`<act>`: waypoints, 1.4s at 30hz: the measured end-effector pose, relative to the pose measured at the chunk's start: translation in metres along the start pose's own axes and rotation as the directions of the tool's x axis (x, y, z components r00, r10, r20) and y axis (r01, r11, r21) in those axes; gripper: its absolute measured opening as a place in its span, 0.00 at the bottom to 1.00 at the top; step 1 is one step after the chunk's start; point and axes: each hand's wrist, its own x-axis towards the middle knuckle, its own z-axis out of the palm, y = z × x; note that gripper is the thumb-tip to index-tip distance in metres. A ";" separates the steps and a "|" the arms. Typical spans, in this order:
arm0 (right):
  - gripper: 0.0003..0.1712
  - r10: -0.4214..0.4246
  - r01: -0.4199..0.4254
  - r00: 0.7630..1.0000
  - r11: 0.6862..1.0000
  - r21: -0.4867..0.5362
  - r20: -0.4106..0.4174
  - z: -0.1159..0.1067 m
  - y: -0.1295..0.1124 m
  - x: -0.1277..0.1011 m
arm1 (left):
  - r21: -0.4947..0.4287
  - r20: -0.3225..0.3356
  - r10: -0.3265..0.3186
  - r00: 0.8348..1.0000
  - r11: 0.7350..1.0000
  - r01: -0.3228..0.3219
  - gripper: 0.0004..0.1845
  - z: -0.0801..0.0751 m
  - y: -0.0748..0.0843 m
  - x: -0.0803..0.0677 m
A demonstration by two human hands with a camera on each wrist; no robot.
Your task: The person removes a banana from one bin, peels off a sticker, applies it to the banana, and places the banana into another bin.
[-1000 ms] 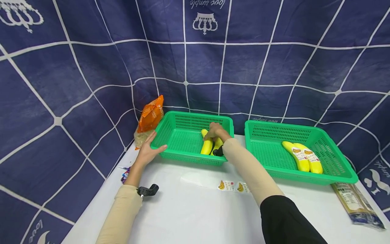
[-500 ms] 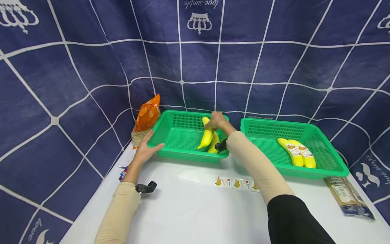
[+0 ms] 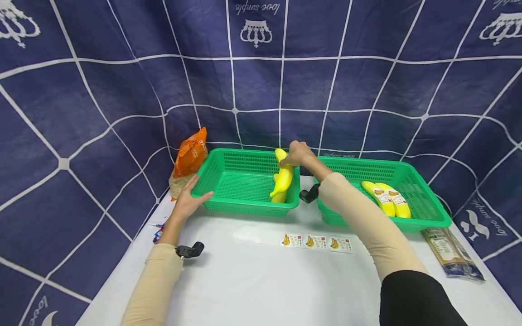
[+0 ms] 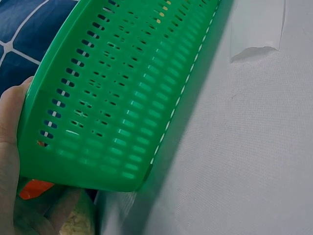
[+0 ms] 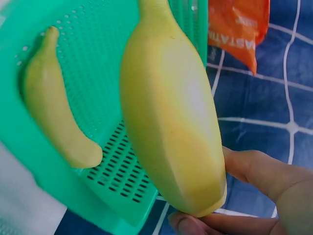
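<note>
Right hand (image 3: 299, 154), near the centre of the head view, pinches the top end of a yellow banana (image 3: 283, 174) between thumb and fingers; the fruit hangs tip down over the right edge of the left green basket (image 3: 216, 174). In the right wrist view the banana (image 5: 171, 112) fills the middle of the frame, with the fingers (image 5: 254, 169) curled at its lower right end. A second banana (image 3: 279, 197) lies on the basket floor just below the held one; the wrist view shows this one (image 5: 54, 122) at the left, resting on the mesh.

Left hand (image 3: 189, 199), at centre left of the head view, lies with straight fingers against the near left corner of that basket, thumb along the front wall. The left wrist view shows the palm (image 4: 10, 147) touching the basket wall (image 4: 122, 98) at the left edge of the frame.

To the right stands another green basket (image 3: 424, 213) holding two bananas with labels (image 3: 385, 197), side by side. A strip of banana stickers (image 3: 316, 242) lies on the white tabletop (image 3: 261, 285) in front of the baskets. An orange bag (image 3: 189, 156) leans against the blue grid-patterned cloth (image 3: 122, 90) behind the left basket. A clear packet (image 3: 450, 251) lies at the lower right.
</note>
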 end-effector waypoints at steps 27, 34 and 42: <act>0.18 -0.066 0.065 0.996 0.998 -0.021 -0.067 0.008 0.040 -0.136 | 0.005 -0.010 -0.002 1.000 1.000 0.002 0.51 -0.002 0.000 0.000; 0.32 0.009 -0.007 0.999 0.999 0.032 -0.043 0.041 0.061 -0.174 | 0.011 0.002 0.000 1.000 1.000 0.000 0.51 0.000 0.002 0.001; 0.28 0.066 -0.063 0.997 0.995 0.072 -0.033 0.089 0.079 -0.202 | 0.017 -0.008 0.012 1.000 1.000 -0.012 0.51 0.002 0.003 0.001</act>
